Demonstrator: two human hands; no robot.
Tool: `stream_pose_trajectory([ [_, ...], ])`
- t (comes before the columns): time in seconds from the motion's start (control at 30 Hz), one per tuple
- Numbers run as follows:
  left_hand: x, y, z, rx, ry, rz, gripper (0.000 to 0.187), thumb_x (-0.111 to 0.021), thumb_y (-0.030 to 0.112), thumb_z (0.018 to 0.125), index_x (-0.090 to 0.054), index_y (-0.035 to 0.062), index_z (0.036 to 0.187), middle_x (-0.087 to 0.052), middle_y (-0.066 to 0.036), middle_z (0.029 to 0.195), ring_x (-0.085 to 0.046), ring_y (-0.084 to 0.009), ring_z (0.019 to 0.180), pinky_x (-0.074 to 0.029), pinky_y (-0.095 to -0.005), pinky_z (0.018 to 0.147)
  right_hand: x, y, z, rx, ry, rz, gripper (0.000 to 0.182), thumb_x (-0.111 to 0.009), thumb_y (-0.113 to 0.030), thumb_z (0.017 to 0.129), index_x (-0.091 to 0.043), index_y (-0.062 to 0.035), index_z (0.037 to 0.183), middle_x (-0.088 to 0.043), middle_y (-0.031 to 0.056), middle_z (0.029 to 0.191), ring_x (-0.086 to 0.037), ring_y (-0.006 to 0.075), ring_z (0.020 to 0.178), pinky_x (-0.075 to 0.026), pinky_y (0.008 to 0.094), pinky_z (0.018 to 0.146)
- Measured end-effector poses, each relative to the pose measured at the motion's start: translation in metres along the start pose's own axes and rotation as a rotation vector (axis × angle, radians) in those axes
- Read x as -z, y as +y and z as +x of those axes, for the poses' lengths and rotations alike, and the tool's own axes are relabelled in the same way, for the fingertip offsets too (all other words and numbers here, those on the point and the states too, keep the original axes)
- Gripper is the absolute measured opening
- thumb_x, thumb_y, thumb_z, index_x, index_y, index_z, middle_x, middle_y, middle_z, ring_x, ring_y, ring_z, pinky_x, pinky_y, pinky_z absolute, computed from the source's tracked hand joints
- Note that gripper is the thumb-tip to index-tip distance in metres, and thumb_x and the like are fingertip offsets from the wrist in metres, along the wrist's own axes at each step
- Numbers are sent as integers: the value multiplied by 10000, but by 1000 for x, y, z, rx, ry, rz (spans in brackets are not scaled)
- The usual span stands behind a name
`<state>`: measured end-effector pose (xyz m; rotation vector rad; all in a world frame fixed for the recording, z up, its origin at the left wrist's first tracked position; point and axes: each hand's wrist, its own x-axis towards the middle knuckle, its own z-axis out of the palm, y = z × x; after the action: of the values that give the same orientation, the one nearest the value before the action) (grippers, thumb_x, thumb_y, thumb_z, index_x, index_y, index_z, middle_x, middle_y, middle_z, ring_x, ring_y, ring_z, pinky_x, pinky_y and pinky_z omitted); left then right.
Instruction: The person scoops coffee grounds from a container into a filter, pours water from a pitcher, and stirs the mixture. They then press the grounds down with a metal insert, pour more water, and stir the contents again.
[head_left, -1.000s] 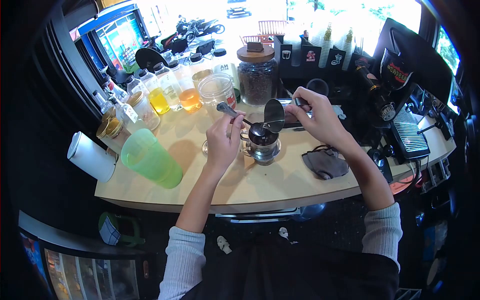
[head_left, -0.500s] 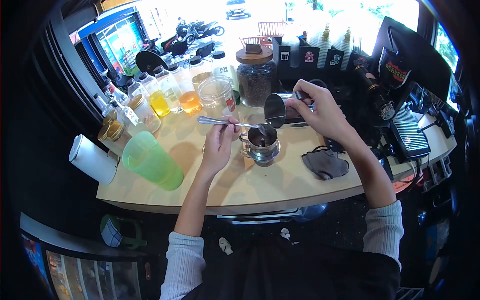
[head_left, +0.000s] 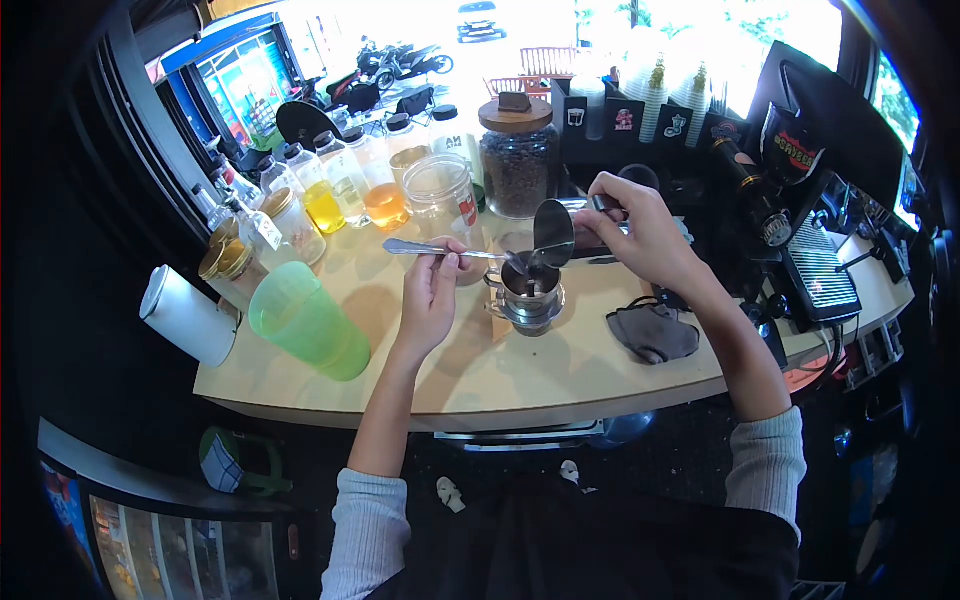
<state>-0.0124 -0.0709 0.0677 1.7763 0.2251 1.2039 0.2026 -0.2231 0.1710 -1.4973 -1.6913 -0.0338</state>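
My left hand (head_left: 430,302) pinches a metal spoon (head_left: 415,247), its bowl end reaching the mouth of a metal drip coffee filter (head_left: 538,308). The filter stands on the wooden counter near the middle, with a wide metal rim round its lower part. In my right hand (head_left: 645,232) is a shiny metal cup (head_left: 553,232), gripped by its handle. That cup is tipped to the left, its mouth close over the filter. What lies inside the filter is dark and partly hidden by the spoon and cup.
Behind the filter stand an open clear jar (head_left: 440,205) and a jar of coffee beans (head_left: 518,165). Bottles with yellow (head_left: 322,208) and orange liquid (head_left: 386,205) line the back left. A green pitcher (head_left: 310,320) is at left, a dark cloth mask (head_left: 655,330) at right.
The metal cup has tipped further and its mouth has come down closer to the filter. My left hand keeps the spoon at the filter's mouth. The view has shifted slightly.
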Motion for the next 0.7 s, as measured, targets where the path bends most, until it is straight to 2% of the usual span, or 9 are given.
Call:
stream_pose_trajectory([
  [0.07,5,4,-2,92,-18,7,154,-426,128,998,-502,22,1080,-526,-25,900,-492,-74,854,-406,-221,764,0,3,-1,-18,-13,-36,225,-654,-116,865,-478,20,836,-417,64,576,-386,115,499,-326,302,477],
  [0.2,8,10,-4,109,-7,23,156,-427,125,997,-504,22,1084,-528,-21,898,-494,-72,846,-405,-218,757,-3,2,-2,-24,-3,10,227,-655,-119,864,-478,18,828,-373,52,563,-350,118,505,-305,305,473],
  [0.27,7,9,-4,41,22,-25,165,-451,139,988,-521,25,1085,-556,-6,856,-367,13,548,-286,-164,463,-4,2,-1,-11,-11,-29,228,-660,-113,857,-478,19,821,-379,57,568,-358,115,515,-312,307,480],
  [0.3,7,9,-4,43,23,-25,165,-451,139,988,-521,25,1085,-556,-6,856,-367,13,548,-286,-164,463,-5,2,-1,-11,-12,-28,228,-660,-113,857,-478,19,821,-379,57,568,-358,115,515,-312,307,480],
  [0.4,8,12,-6,38,14,9,163,-452,130,986,-527,19,1078,-561,-19,863,-424,-6,606,-333,-170,512,-10,1,1,-17,-17,-37,229,-662,-107,851,-476,22,817,-394,66,576,-368,125,525,-320,311,488],
  [0.47,6,13,-6,-6,22,89,158,-448,116,984,-533,5,1057,-565,-35,872,-501,-49,723,-411,-197,624,-13,2,3,-16,-16,-4,220,-669,-133,844,-490,-4,832,-316,23,598,-320,124,572,-284,295,506],
  [0.5,5,15,-7,-4,24,89,158,-448,116,984,-533,5,1057,-565,-35,872,-501,-49,723,-411,-197,624,-14,4,3,-17,-18,-4,220,-669,-133,844,-490,-4,832,-316,23,598,-320,124,572,-284,295,506],
  [0.57,4,19,-8,28,9,91,155,-446,105,981,-535,-9,1035,-566,-52,886,-534,-93,840,-444,-239,752,-16,6,5,-21,-17,-22,223,-669,-137,845,-490,-4,832,-318,28,597,-323,131,573,-288,299,508],
  [0.7,2,15,-8,32,12,77,151,-447,99,978,-534,-17,1021,-564,-59,892,-544,-105,845,-451,-256,788,-16,12,7,-13,-7,-34,227,-670,-142,845,-491,-3,835,-320,30,598,-323,135,572,-292,303,511],
])
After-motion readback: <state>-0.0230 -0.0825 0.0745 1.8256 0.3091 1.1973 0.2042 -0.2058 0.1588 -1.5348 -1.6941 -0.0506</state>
